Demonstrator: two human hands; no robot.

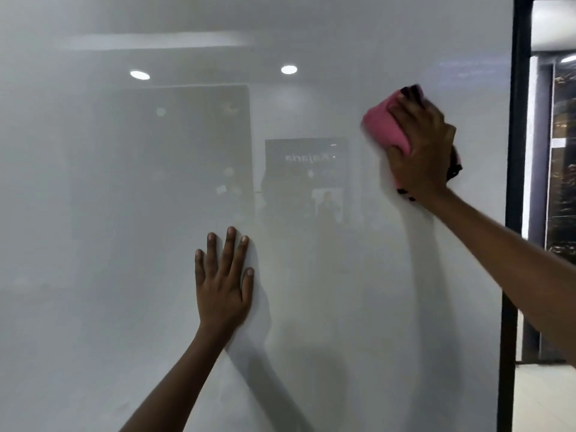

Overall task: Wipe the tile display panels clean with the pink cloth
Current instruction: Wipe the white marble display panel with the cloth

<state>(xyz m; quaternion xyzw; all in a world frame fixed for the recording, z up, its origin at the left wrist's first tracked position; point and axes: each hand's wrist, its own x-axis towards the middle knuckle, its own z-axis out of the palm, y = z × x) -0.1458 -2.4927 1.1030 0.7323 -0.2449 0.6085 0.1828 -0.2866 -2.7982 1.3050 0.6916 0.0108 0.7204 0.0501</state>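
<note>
The pink cloth (386, 127) is being held bunched against the glossy white tile panel (327, 307), high up near its dark right-edge frame (517, 120), by the right hand (420, 151) with fingers curled over the wad. The left hand (223, 282) is being pressed flat lower down, fingers straight and slightly spread. Cloth is judged soft, light, best gripped bunched; panel rigid, slick, likely being smudged by bare skin

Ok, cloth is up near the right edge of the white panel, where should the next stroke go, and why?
Probably sweep the pink cloth leftward across the white panel. The right hand holds it pressed high beside the black frame, so a broad stretch lies to the left. The left hand rests flat lower down, bracing.
</note>
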